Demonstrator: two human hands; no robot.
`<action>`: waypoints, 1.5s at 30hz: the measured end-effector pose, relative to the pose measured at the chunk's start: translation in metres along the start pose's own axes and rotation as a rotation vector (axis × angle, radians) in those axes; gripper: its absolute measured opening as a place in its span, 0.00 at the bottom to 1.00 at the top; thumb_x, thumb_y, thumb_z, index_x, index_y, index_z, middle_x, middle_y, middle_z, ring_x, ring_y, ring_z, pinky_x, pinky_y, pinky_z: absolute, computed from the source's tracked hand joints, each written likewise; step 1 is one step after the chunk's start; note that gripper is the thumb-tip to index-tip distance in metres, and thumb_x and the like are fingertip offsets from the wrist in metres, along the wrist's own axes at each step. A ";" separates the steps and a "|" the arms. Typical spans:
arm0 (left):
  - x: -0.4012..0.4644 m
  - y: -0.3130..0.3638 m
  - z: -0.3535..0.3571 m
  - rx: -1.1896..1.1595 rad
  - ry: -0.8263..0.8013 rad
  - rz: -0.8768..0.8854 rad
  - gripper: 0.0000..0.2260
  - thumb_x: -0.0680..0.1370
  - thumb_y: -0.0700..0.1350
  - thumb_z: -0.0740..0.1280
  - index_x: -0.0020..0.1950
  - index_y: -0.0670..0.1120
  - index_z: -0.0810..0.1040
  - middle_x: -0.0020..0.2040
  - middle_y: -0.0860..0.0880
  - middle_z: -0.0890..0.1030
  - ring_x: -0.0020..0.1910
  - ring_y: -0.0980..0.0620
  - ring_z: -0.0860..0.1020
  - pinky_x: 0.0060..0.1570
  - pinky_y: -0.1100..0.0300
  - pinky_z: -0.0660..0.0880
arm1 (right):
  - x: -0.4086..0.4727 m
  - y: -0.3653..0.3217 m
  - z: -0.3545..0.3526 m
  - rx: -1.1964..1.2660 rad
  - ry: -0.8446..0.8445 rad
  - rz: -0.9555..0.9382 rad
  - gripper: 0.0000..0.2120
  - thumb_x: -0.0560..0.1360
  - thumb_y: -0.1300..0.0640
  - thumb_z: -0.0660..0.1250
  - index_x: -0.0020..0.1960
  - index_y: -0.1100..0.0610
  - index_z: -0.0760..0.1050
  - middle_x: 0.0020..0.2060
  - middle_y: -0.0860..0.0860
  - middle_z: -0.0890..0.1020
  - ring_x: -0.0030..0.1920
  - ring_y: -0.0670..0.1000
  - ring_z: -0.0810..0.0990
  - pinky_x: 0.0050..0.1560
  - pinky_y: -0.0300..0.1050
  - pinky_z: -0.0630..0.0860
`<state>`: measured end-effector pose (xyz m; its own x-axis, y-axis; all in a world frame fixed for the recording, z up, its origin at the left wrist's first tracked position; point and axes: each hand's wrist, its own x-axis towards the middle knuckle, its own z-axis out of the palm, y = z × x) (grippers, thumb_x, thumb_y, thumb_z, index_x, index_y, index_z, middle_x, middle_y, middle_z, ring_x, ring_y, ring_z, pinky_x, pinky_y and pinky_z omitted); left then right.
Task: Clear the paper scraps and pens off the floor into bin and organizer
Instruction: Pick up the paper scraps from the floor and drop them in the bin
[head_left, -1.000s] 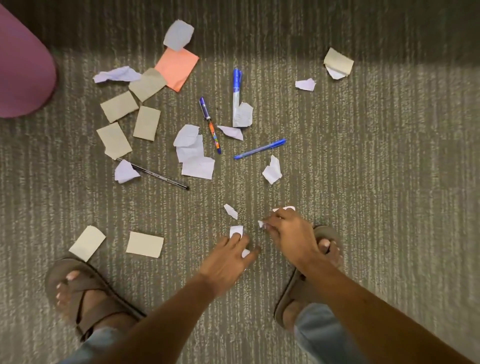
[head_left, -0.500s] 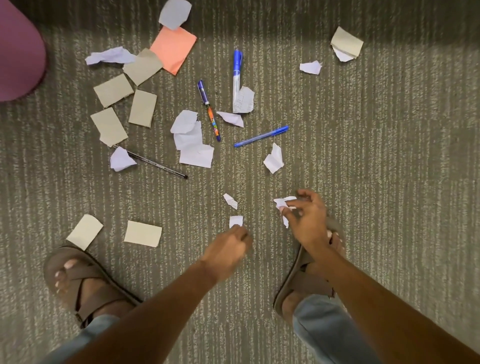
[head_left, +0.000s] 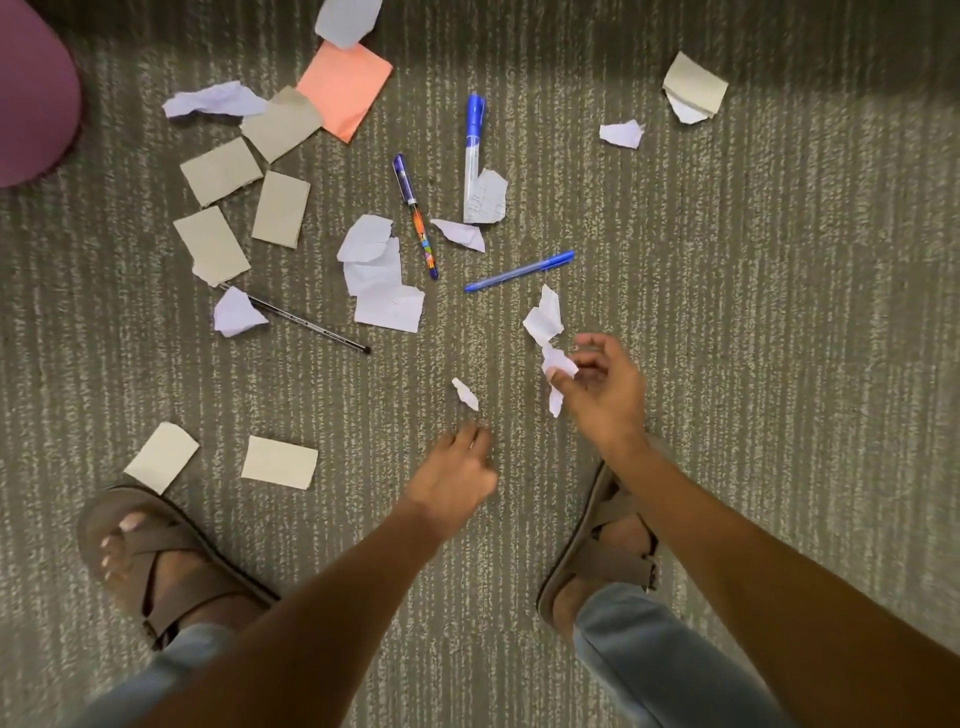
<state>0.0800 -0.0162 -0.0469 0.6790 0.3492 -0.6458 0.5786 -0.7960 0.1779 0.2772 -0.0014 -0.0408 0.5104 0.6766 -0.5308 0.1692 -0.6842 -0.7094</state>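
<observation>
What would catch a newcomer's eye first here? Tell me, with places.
First, the right hand, low and right of centre, pinching white paper scraps above the grey carpet. Next, the salmon sheet at the top, the brightest colour among tan cards. Then the blue marker and blue pen in the middle of the litter.

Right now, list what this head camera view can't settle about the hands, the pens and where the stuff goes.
- Left hand: fist seen from behind; its own fingers hide whether it holds a scrap.
- Black pen: upper end covered by a white scrap.
- Marker: lower end under a lined scrap.
- Purple object: cut by the left edge, unidentifiable.
- Bin and organizer: outside the frame.
</observation>
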 end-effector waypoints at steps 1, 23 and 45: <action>0.001 0.000 0.000 -0.027 -0.001 -0.008 0.12 0.70 0.37 0.71 0.54 0.40 0.79 0.67 0.37 0.70 0.68 0.38 0.67 0.67 0.41 0.70 | 0.007 -0.007 0.002 0.041 -0.001 0.016 0.22 0.69 0.64 0.77 0.57 0.51 0.73 0.44 0.45 0.79 0.39 0.44 0.77 0.46 0.35 0.78; 0.022 -0.039 -0.023 -0.457 0.207 -0.239 0.24 0.74 0.34 0.66 0.69 0.46 0.70 0.67 0.46 0.73 0.65 0.49 0.72 0.62 0.54 0.75 | 0.039 -0.018 0.015 -0.510 -0.136 -0.233 0.12 0.72 0.59 0.75 0.55 0.54 0.84 0.47 0.52 0.87 0.42 0.50 0.82 0.47 0.50 0.80; -0.138 -0.192 -0.167 -1.428 0.645 -0.642 0.09 0.67 0.41 0.78 0.32 0.52 0.81 0.26 0.60 0.79 0.27 0.66 0.75 0.31 0.76 0.69 | -0.056 -0.253 0.053 0.026 -0.386 0.031 0.07 0.70 0.61 0.76 0.48 0.60 0.84 0.45 0.68 0.84 0.41 0.51 0.78 0.46 0.49 0.76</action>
<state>-0.0496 0.1711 0.1318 0.0412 0.8319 -0.5534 0.4859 0.4672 0.7386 0.1607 0.1483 0.1440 0.1588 0.7118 -0.6842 0.1348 -0.7021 -0.6992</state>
